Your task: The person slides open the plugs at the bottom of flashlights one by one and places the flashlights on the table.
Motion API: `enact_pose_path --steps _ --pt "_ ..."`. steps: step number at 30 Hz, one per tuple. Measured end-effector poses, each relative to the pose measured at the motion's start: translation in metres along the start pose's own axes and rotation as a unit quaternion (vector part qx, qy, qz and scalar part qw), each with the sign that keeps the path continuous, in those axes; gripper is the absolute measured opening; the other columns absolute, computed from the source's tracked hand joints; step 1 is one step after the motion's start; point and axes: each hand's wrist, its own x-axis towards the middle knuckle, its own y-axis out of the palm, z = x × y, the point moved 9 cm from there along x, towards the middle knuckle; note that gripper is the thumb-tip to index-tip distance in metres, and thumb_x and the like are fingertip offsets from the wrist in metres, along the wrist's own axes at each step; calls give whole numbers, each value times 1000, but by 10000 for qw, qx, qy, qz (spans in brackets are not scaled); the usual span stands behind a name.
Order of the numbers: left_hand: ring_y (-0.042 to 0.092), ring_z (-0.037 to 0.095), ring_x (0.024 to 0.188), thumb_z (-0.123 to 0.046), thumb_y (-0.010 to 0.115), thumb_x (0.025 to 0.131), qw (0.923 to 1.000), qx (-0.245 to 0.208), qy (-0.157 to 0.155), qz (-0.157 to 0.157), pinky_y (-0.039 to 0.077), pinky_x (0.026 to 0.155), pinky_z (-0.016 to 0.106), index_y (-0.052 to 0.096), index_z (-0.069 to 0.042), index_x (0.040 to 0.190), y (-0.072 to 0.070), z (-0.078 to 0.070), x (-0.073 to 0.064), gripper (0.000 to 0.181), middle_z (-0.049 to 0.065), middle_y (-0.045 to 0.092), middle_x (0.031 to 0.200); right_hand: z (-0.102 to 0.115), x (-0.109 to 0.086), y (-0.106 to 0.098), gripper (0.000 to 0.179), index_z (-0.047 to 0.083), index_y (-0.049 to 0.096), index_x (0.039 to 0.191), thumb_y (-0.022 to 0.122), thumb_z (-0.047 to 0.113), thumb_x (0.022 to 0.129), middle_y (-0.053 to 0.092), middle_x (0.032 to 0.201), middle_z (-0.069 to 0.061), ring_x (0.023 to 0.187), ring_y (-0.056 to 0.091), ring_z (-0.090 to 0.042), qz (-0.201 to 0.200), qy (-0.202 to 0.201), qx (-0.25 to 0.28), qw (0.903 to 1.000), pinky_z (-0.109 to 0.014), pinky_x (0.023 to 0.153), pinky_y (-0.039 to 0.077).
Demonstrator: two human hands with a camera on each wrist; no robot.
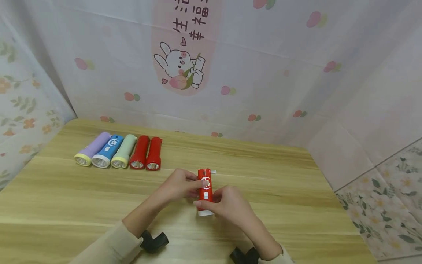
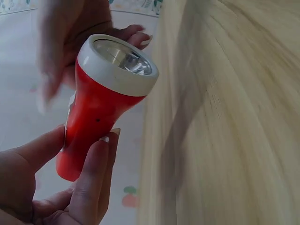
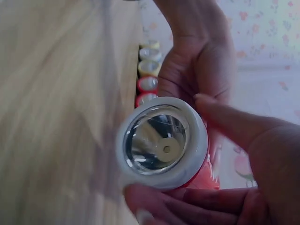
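A red flashlight [image 1: 206, 183] with a white rim stands out above the table, its lens end toward me. My left hand [image 1: 181, 184] pinches its tail part, the thumb on the white-printed face and fingers behind. The left wrist view shows that grip on the red body [image 2: 96, 105]. My right hand [image 1: 230, 204] is around the lens end, its thumb in front and its fingers at the far side; the thumb looks apart from the body. A small silvery plug piece [image 1: 213, 172] sticks out near the tail. The lens [image 3: 157, 140] faces the right wrist camera.
At the table's back left several flashlights lie side by side: purple [image 1: 96, 145], blue [image 1: 109, 148], pale green [image 1: 126, 148] and red ones [image 1: 140, 149]. The wooden table [image 1: 280, 183] meets a patterned curtain [image 1: 263, 91] at the back.
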Motion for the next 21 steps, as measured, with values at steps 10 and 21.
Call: enact_pose_path --steps 10,21 --pt "76 21 81 -21 79 89 9994 -169 -265 -167 64 76 35 71 6 109 22 -3 19 35 14 75 102 -10 0 -27 44 17 64 55 80 50 80 48 44 11 46 37 -7 -641 182 -1062 9921 -22 43 28" --pt "73 15 70 -22 81 87 9997 135 -41 -208 63 70 29 76 4 96 40 -4 41 28 12 75 94 -20 2 -35 49 13 49 50 80 33 83 33 44 10 43 30 -6 -841 349 -1336 9868 -20 42 20"
